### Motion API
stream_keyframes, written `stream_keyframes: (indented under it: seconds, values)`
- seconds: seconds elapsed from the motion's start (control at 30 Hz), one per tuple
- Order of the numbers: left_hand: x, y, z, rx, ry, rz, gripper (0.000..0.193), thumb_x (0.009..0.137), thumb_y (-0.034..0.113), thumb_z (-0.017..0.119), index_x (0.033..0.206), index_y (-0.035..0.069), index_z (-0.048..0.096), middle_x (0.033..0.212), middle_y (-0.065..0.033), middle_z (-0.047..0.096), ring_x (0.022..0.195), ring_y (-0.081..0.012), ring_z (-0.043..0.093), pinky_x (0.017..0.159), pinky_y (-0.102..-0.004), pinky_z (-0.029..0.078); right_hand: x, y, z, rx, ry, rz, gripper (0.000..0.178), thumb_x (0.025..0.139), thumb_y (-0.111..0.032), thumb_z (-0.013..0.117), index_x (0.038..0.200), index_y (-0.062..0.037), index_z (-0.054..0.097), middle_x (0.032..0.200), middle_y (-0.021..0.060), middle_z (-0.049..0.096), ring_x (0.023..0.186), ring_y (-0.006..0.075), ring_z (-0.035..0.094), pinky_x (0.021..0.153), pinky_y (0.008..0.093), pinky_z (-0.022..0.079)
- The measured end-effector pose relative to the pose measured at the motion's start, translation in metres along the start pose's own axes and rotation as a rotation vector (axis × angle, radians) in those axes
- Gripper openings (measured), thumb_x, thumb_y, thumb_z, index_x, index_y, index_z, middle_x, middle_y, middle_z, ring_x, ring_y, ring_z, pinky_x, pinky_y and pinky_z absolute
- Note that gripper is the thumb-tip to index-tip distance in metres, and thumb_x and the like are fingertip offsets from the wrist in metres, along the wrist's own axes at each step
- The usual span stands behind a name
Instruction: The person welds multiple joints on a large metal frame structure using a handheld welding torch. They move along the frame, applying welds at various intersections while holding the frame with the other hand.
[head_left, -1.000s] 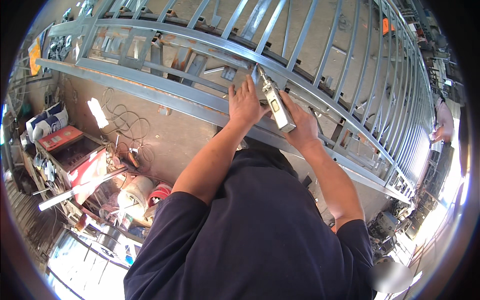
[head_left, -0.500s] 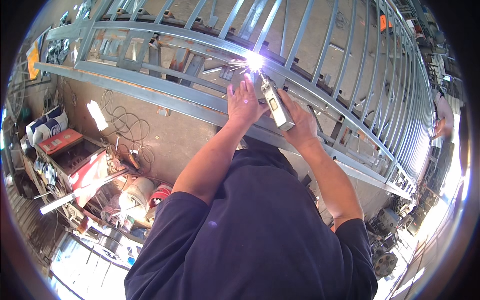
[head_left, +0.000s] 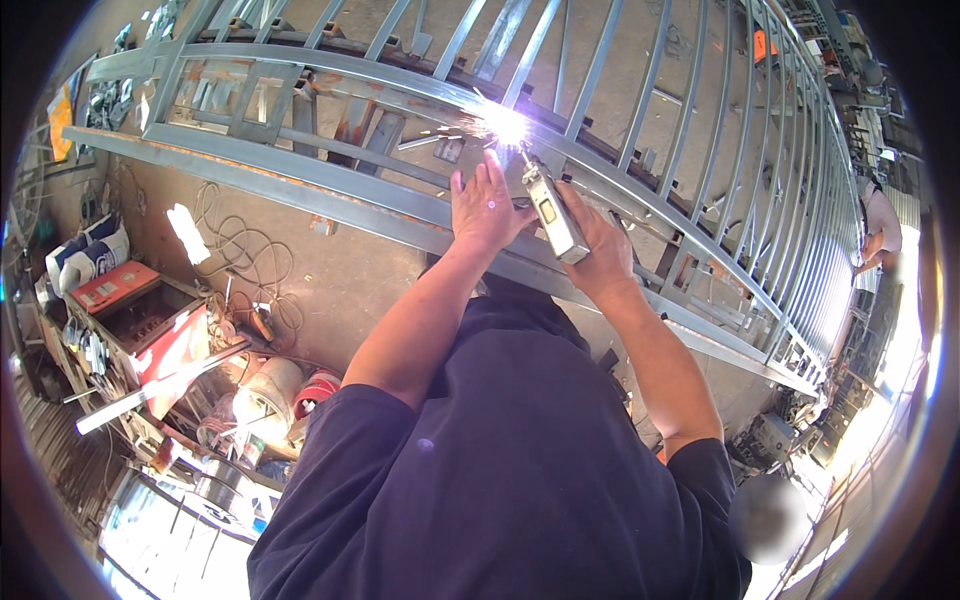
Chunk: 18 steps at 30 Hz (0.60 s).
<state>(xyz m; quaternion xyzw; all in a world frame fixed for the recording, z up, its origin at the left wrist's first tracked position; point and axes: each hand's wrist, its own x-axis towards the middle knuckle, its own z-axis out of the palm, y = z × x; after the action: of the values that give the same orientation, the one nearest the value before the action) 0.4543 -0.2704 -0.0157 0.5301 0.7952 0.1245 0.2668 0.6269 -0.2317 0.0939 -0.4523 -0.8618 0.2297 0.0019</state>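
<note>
A boxy, pale-metal welding gun (head_left: 553, 215) sits in my right hand (head_left: 605, 250), whose fingers are wrapped round its right side. From its narrow tip comes a glaring white-violet arc (head_left: 508, 128) with sparks, at a rail of a large grey metal frame (head_left: 385, 72). Glare hides the exact spot where tip and metal meet. My left hand (head_left: 485, 205) is just left of the gun, fingers stretched up toward the arc and thumb reaching toward the gun; it grips nothing I can see. Below it runs a lower steel bar (head_left: 330, 195).
Many slim bars of the frame fan out to the right. At lower left stand an open red box (head_left: 130, 300), a pale bucket (head_left: 270, 390) and a long metal tube (head_left: 165, 385). A coiled cable (head_left: 240, 250) lies on the floor. Another person (head_left: 882, 220) is at the far right.
The arc keeps burning and its sparks now fly in a different spread. Both hands hold nearly the same pose; the view has shifted slightly.
</note>
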Motion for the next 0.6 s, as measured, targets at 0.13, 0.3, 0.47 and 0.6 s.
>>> stream_keyframes:
  seconds: [0.13, 0.3, 0.47, 0.6]
  values:
    - [-0.002, 0.005, -0.007, -0.021, -0.031, -0.012, 0.134, 0.076, 0.065, 0.084, 0.162, -0.010, 0.015, 0.143, -0.0192, 0.055, 0.137, -0.0297, 0.056, 0.127, -0.0526, 0.021, -0.002, 0.001, -0.001, -0.007, 0.001, 0.007, 0.092, 0.081, -0.020, 0.081, 0.161, -0.0324, 0.037, 0.112, 0.0109, 0.072, 0.097, 0.0380, 0.073, 0.083, 0.0497, 0.060]
    - [-0.001, 0.005, -0.009, 0.035, -0.013, -0.015, 0.131, 0.077, 0.067, 0.083, 0.162, -0.010, 0.020, 0.145, -0.0189, 0.056, 0.135, -0.0294, 0.058, 0.127, -0.0522, 0.021, -0.013, -0.001, -0.016, 0.113, -0.032, 0.050, 0.092, 0.081, -0.016, 0.078, 0.162, -0.0328, 0.039, 0.129, 0.0135, 0.071, 0.108, 0.0392, 0.072, 0.091, 0.0481, 0.059]
    - [0.000, 0.008, -0.019, 0.005, -0.101, -0.043, 0.130, 0.076, 0.066, 0.083, 0.162, -0.008, 0.021, 0.151, -0.0207, 0.052, 0.142, -0.0298, 0.054, 0.127, -0.0509, 0.021, -0.042, 0.020, -0.025, 0.139, -0.024, 0.070, 0.091, 0.082, -0.015, 0.076, 0.163, -0.0319, 0.039, 0.133, 0.0142, 0.070, 0.113, 0.0398, 0.070, 0.094, 0.0479, 0.058]
    - [0.000, 0.009, -0.016, -0.004, -0.086, -0.048, 0.131, 0.075, 0.065, 0.085, 0.162, -0.008, 0.021, 0.153, -0.0214, 0.051, 0.142, -0.0305, 0.053, 0.126, -0.0511, 0.022, -0.053, 0.036, -0.021, 0.086, -0.054, 0.131, 0.090, 0.085, -0.016, 0.075, 0.164, -0.0328, 0.036, 0.123, 0.0149, 0.072, 0.108, 0.0407, 0.071, 0.091, 0.0494, 0.058]
